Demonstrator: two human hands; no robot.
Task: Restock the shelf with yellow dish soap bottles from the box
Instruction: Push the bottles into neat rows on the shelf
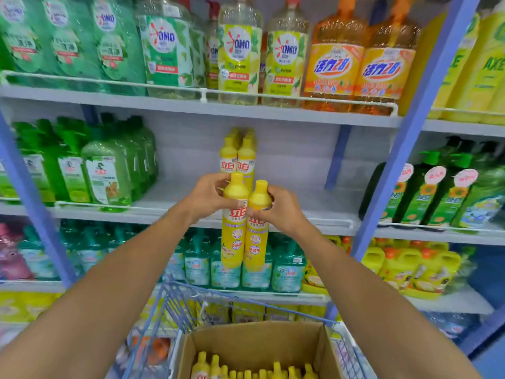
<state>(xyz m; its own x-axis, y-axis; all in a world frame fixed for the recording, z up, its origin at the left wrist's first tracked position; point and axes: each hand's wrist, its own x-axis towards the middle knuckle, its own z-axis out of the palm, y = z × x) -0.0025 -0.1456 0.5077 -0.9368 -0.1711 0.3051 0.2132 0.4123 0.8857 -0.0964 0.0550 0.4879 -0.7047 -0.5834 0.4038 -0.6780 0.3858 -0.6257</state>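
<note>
Your left hand (207,196) is grasping the left bottle (234,233), a yellow dish soap bottle, with fingers curled round its shoulder just under the cap. Your right hand (282,212) is grasping the right bottle (256,242), same product, same hold at the shoulder.

Both bottles are upright, touching side by side and held in the air. They're in front of the middle shelf (306,201), with caps above the shelf's front rail and bases hanging below it.

On that shelf, straight beyond your hands, are the shelved yellow bottles (237,160), a tight two-wide cluster running back. There's bare shelf board on both sides of them. The green bottles (106,173) sit at the shelf's left end. The dark green pump bottles (426,192) are in the next bay right.

The teal bottles (226,266) are one shelf down, behind the bases of the held pair.

Near you, the cardboard box (254,340) is open and sits in the blue wire cart (175,305). The boxed yellow bottles (246,372) show caps only, along the near bottom edge.
</note>
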